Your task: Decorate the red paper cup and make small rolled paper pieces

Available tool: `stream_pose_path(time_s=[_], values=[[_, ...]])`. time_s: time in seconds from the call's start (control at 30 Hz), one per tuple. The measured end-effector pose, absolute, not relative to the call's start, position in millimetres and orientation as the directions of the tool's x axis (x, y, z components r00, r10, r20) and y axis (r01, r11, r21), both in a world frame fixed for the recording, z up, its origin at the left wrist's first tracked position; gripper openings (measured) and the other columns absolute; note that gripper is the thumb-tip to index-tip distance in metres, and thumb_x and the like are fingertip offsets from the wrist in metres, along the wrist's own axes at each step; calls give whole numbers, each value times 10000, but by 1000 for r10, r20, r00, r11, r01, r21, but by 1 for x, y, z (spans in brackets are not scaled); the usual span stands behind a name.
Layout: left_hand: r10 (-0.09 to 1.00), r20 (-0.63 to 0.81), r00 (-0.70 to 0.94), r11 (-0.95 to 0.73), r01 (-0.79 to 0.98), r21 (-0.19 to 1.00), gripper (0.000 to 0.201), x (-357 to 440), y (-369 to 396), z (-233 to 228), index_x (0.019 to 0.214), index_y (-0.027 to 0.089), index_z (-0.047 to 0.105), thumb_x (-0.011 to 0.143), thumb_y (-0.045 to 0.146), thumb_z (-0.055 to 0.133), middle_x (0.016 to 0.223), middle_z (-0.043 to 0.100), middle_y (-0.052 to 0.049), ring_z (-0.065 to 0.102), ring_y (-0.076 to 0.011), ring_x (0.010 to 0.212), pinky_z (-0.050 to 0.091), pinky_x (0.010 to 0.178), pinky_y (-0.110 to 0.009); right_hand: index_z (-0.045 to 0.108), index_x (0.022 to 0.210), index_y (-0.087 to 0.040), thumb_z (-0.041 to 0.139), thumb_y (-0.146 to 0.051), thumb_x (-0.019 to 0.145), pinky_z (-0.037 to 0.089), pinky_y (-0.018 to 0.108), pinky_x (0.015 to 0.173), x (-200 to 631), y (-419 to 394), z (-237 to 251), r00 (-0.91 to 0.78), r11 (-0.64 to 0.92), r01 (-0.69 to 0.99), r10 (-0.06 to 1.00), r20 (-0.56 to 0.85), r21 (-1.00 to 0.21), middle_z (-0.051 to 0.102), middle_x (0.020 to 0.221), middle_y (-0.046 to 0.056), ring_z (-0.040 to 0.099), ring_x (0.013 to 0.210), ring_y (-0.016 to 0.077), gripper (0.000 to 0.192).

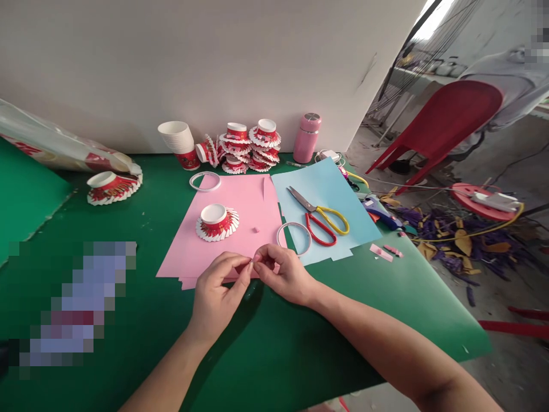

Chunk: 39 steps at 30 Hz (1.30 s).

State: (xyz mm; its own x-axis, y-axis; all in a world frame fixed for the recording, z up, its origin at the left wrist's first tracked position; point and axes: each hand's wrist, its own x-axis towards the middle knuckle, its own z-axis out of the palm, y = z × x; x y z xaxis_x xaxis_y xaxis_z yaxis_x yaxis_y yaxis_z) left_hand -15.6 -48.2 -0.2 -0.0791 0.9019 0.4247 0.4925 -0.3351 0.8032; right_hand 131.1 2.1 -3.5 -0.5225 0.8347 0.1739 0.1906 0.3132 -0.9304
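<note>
From the head camera I see my left hand (pixel 221 286) and right hand (pixel 283 273) meeting over the near edge of the pink paper sheet (pixel 231 226), both pinched shut on a tiny pink paper scrap (pixel 254 261) held between the fingertips. I judge it featherlight, soft and easily creased, best gripped by its ends. A fringed paper cup (pixel 217 222) sits just beyond, scissors (pixel 319 220) on the blue sheet (pixel 326 200).

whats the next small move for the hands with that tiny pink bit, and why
Probably finish rolling or folding it between the fingertips. Both the left hand and the right hand pinch the small pink paper piece just above the pink sheet, and it is not yet set down near the cut paper cup.
</note>
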Motion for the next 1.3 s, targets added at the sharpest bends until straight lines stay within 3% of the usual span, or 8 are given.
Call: stream_pose_path(time_s=[0.53, 0.63, 0.87, 1.03, 1.3], values=[[878, 477, -36, -358, 613, 705, 146, -12, -47, 4, 715, 194, 598, 807, 149, 495, 682, 620, -18, 589, -130, 627, 486, 586, -220, 512, 758, -172, 507, -227, 784, 379, 211, 498, 130, 0, 0, -516, 302, 210, 842, 157, -930, 533, 607, -17, 442, 523, 87, 61], [820, 572, -20, -410, 677, 611, 139, -11, -47, 1, 723, 186, 604, 797, 120, 508, 686, 626, -27, 590, -138, 639, 484, 572, -226, 508, 761, -172, 501, -201, 779, 372, 209, 499, 128, -2, 0, -511, 256, 212, 852, 117, -943, 552, 617, -15, 448, 526, 87, 35], [629, 767, 131, -483, 838, 253, 124, -12, -46, -7, 801, 177, 602, 787, 75, 534, 677, 615, -39, 570, -158, 621, 475, 630, -288, 497, 745, -171, 496, -228, 783, 343, 196, 473, 124, -6, 1, -486, 120, 169, 873, 23, -978, 494, 596, -35, 422, 514, 77, 69], [611, 757, 232, -474, 873, 115, 205, -11, -47, -10, 960, 155, 599, 801, 65, 505, 735, 625, -69, 588, -195, 686, 465, 687, -346, 498, 749, -169, 519, -239, 780, 387, 201, 502, 123, -5, 0, -471, 30, 94, 882, -18, -995, 527, 611, -24, 479, 549, 86, 80], [681, 664, 307, -424, 906, 16, 308, -5, -50, -10, 1085, 95, 576, 799, 56, 467, 804, 640, -107, 584, -212, 712, 428, 718, -377, 511, 740, -168, 648, -479, 695, 464, 248, 594, 119, -3, -13, -416, -184, -112, 901, -121, -977, 509, 662, -19, 498, 605, 97, 343]])
